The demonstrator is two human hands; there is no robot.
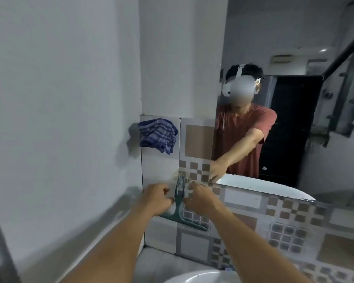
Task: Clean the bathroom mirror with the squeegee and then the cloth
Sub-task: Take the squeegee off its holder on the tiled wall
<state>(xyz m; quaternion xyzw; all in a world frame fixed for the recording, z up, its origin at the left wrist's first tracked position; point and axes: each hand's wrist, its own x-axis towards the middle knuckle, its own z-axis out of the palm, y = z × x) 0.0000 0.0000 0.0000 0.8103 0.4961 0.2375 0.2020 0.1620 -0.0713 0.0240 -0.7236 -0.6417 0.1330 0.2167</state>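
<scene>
A green squeegee [179,194] hangs upright by its handle from a small hook [181,177] on the patterned tile wall, blade at the bottom. My left hand [157,198] presses its curled fingertips against the handle's left side. My right hand [200,198] touches the right side, one finger up near the hook. A blue striped cloth [157,134] hangs on the wall above and to the left, apart from both hands. The mirror [294,129] fills the wall to the right and reflects a person in a red shirt.
The rim of a white sink [192,276] sits directly below my arms. A plain white wall [59,119] closes off the left side, with a grey ledge [102,217] running along it. Tiles [294,231] continue under the mirror to the right.
</scene>
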